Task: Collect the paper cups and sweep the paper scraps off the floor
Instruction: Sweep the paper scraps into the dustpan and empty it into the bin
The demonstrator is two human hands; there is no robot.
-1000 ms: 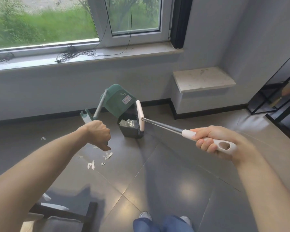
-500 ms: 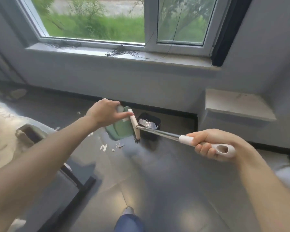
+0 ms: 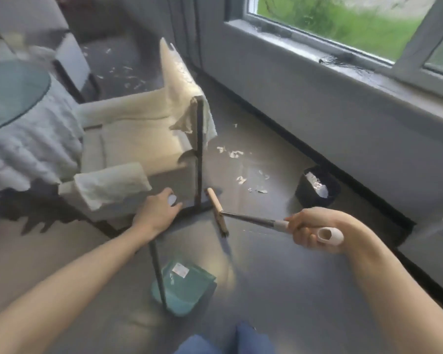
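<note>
The grey tiled floor filled most of the view, running up to a grey wall under a white-framed window on the right. A cream upholstered armchair with thin black metal legs stood at centre left, a pale cloth draped over its near arm, and beside it on the far left was a round glass-topped bench with a white ruffled cover.

A small black waste bin holding crumpled white paper sat on the floor close to the wall's dark skirting. A teal plastic dustpan on a long dark upright handle rested on the floor just in front of the person's feet. The left hand was at the top of that handle, its grip curled round the handle's pale end.

The right hand had its grip wrapped tightly round the white looped handle of a long-handled broom with a metal shaft and cream brush head. The brush head was near the armchair's front leg, bristles toward the floor; whether they touched it could not be told.

White torn paper scraps lay scattered on the floor between the armchair and the bin, well clear of the brush head, and more scraps lay behind the armchair. The picture was blurred
</note>
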